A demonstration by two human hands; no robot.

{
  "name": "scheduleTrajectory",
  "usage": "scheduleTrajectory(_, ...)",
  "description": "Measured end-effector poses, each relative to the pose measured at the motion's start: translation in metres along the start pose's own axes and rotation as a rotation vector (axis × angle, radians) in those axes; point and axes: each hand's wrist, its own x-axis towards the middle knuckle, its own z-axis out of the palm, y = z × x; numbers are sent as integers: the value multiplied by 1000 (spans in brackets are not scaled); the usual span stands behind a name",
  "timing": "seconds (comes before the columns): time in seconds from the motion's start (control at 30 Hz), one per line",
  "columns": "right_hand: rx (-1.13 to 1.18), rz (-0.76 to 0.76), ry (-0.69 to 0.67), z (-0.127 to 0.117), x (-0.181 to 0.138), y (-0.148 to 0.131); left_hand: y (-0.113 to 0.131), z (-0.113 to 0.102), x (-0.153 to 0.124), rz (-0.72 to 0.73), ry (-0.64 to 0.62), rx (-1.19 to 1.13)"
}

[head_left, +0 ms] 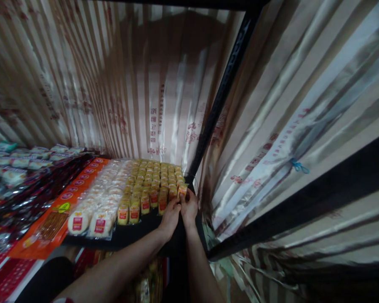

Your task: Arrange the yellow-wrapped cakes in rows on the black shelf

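Note:
At the right end of a dark shelf (151, 229), a small yellow snack packet (182, 191) with an orange-red label is pinched in my right hand (190, 208). My left hand (170, 218) is close beside it, fingers curled together near the packet's lower left; whether they grip this packet or another is hidden. Ahead and to the left stand rows of similar yellow snack packets (134, 211), the front ones upright with red labels facing me. Next to them are rows of round white crackers in clear wrappers (101, 225).
Further left lie a long orange package (31, 244) and piles of dark shiny packets (6, 219). Printed, pleated sheeting (177, 97) hangs behind and at the right. A dark post (222, 92) rises at the corner, and a dark bar (290, 204) slants along the right.

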Motion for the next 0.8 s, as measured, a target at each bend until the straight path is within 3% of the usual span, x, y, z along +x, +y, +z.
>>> scheduleTrajectory(0.8,-68,-127,-17,17,0,14,-8,-4,8,-10,21,-38)
